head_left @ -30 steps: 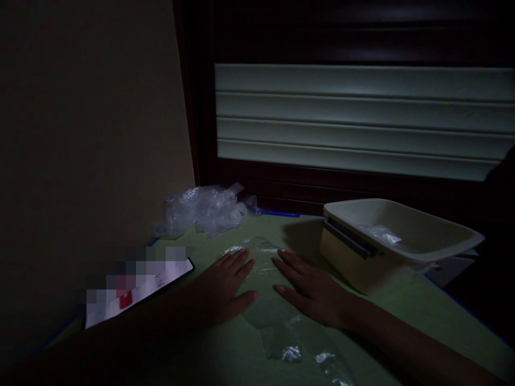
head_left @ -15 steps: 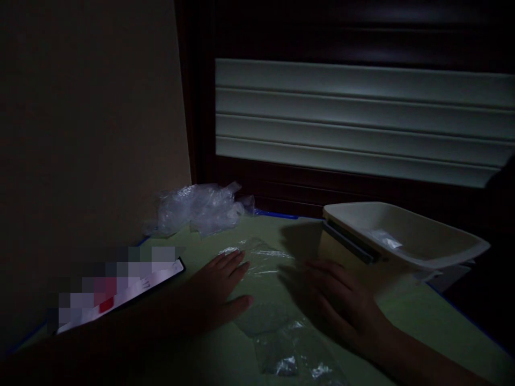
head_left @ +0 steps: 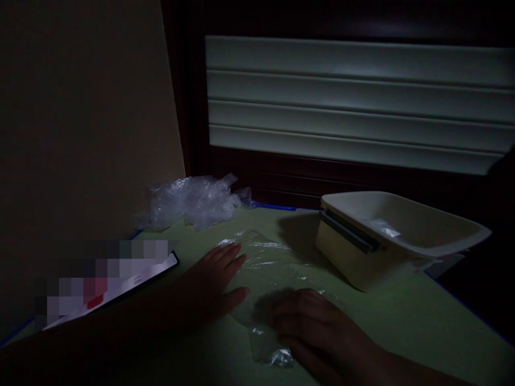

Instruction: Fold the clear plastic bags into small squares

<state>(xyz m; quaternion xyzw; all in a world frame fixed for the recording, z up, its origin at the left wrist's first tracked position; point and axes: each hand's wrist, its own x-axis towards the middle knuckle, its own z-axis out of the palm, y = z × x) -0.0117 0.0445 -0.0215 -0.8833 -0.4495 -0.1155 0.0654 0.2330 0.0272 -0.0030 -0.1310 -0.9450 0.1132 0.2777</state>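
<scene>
My left hand (head_left: 221, 276) lies flat with its fingers stretched out, its fingertips at the left edge of a clear plastic bag (head_left: 267, 254) spread on the green tabletop (head_left: 213, 348). Over the nearer, lower part of the clear plastic is my right hand (head_left: 316, 327). Its fingers are slightly bent and loosely apart, with no object visible in them. A shiny, crinkled corner of the plastic shows below its fingers. The dim light hides whether the plastic is one bag or overlapping ones, and whether the right fingertips press on it.
A pile of crumpled clear plastic bags (head_left: 197, 201) lies at the back left. At the right stands a cream-coloured bin (head_left: 341, 254) with a small clear packet (head_left: 386, 228) inside. A partly blurred-out flat device (head_left: 155, 271) lies beyond my left forearm. A louvred panel rises behind.
My right hand has moved from beside the bin toward me and left, over the nearer plastic. My left hand stays at the bag's edge. The view has tilted slightly.
</scene>
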